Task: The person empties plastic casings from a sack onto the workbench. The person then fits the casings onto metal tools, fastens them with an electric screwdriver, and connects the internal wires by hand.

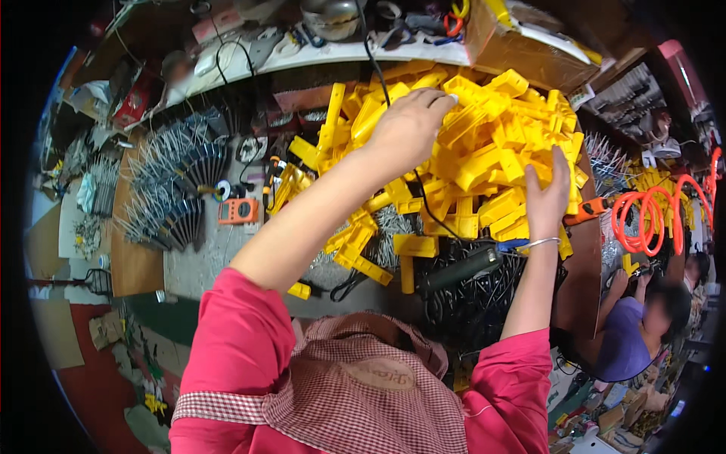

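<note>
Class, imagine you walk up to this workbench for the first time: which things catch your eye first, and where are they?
First comes the big heap of bright yellow plastic parts piled at the centre of the bench, with the left hand resting on top and the right hand pressed against its right side. Next, the coiled orange air hose at the far right, and the fanned grey metal pieces lying at the left.
</note>
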Available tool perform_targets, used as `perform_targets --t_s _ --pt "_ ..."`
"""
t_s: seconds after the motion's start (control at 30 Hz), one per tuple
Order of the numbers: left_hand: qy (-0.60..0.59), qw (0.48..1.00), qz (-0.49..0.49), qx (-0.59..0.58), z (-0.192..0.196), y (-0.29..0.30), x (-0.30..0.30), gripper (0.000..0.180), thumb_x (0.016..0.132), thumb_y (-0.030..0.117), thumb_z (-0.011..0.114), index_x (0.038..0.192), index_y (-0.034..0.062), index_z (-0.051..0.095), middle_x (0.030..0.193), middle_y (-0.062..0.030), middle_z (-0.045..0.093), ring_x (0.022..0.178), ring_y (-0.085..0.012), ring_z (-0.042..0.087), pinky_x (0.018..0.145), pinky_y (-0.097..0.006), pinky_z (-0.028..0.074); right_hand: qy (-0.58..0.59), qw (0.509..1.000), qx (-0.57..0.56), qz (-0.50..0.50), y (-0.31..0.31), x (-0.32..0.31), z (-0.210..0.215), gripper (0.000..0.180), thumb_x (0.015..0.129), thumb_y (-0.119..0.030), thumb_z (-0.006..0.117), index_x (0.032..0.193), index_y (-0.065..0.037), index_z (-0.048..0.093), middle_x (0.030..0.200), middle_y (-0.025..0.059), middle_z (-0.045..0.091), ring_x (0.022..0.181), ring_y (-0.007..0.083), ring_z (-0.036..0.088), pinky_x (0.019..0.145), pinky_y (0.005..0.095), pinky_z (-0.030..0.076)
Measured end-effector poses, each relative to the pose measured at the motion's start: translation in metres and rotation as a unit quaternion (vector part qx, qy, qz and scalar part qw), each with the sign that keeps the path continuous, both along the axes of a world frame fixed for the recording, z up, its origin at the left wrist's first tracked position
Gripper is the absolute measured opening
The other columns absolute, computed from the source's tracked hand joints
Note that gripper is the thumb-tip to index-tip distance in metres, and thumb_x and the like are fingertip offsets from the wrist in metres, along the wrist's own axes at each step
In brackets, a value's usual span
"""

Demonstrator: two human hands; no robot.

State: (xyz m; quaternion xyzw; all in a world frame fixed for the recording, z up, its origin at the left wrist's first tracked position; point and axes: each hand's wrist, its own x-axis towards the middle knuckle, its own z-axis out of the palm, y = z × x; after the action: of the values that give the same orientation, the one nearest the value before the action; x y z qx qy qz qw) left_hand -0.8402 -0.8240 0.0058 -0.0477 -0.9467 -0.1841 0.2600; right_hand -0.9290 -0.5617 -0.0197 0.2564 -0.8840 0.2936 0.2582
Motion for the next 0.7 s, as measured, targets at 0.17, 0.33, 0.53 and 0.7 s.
perform_targets --t_s 0.17,0.33,0.53,0.7 --pt "0.02 0.999 0.003 0.028 -0.002 -0.028 0.105 0.043 0.074 -0.008 0.057 0.115 0.0064 0.058 0.109 -0.0131 0.061 0.1 -0.0339 0.058 0.083 -0.04 0.049 -0.024 0.999 -0.024 0.012 0.008 -0.016 0.007 0.045 0.079 -0.013 0.071 0.12 -0.001 0.056 0.12 0.0199 0.055 0.111 0.0349 0.054 0.098 0.0408 0.042" --pt "-0.045 0.988 0.139 0.05 -0.026 -0.055 0.213 0.037 0.075 -0.011 0.057 0.109 0.0029 0.061 0.105 -0.0149 0.062 0.097 -0.034 0.06 0.081 -0.038 0.049 0.019 0.996 -0.015 0.083 0.002 -0.05 -0.001 0.034 0.08 -0.014 0.072 0.11 -0.003 0.061 0.112 0.0164 0.06 0.108 0.0313 0.055 0.096 0.037 0.043" --pt "-0.151 0.96 0.226 0.069 -0.057 -0.056 0.327 0.037 0.07 -0.007 0.054 0.103 0.0048 0.061 0.102 -0.0133 0.062 0.093 -0.0346 0.06 0.078 -0.042 0.05 0.035 0.999 -0.029 -0.025 0.048 -0.092 -0.017 0.047 0.089 -0.024 0.064 0.124 0.004 0.054 0.122 0.0188 0.059 0.115 0.0295 0.053 0.102 0.0362 0.038" --pt "-0.271 0.873 0.375 0.155 -0.109 -0.032 0.453 0.035 0.071 -0.005 0.052 0.103 0.0031 0.062 0.099 -0.0162 0.063 0.092 -0.0369 0.061 0.078 -0.042 0.049 -0.103 0.943 -0.295 0.117 -0.045 0.053 0.024 0.026 0.089 -0.007 0.056 0.111 0.006 0.061 0.104 0.0214 0.065 0.096 0.0287 0.063 0.088 0.0372 0.048"
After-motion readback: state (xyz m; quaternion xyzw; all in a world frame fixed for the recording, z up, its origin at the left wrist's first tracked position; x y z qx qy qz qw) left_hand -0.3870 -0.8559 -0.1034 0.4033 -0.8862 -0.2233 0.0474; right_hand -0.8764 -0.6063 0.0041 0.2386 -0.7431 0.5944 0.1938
